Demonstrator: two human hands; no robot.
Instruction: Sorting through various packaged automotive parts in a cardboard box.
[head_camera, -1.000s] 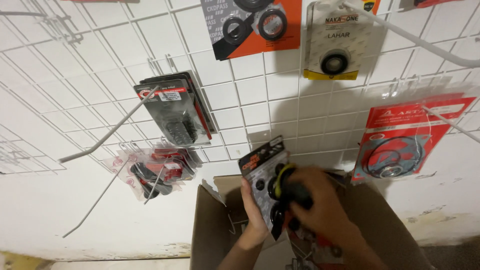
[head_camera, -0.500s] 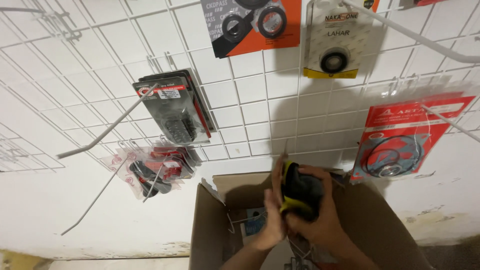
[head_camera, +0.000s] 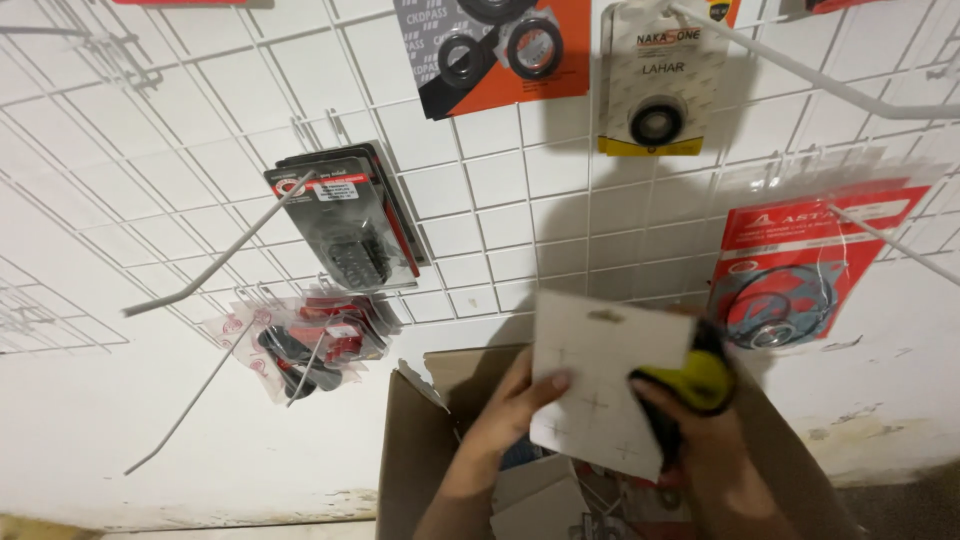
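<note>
I hold a flat card package (head_camera: 598, 380) above an open cardboard box (head_camera: 410, 450), its plain white back turned towards me, with a hang slot at its top. My left hand (head_camera: 510, 405) grips its left edge, thumb on the card's face. My right hand (head_camera: 690, 420) holds the right edge and also clutches a yellow and black object (head_camera: 695, 380), which I cannot make out clearly. Both hands are raised in front of a white wire grid wall panel (head_camera: 500, 200).
Long metal hooks (head_camera: 215, 262) jut out from the grid at left, and another (head_camera: 800, 75) at top right. Packaged parts hang on it: black and red packs (head_camera: 345, 225), a red gasket pack (head_camera: 800, 265), seal rings on an orange card (head_camera: 510, 50). The box holds more packages.
The package was showing its printed side; it has been turned so its white back faces me and lifted higher towards the grid. Both hands rose with it.
</note>
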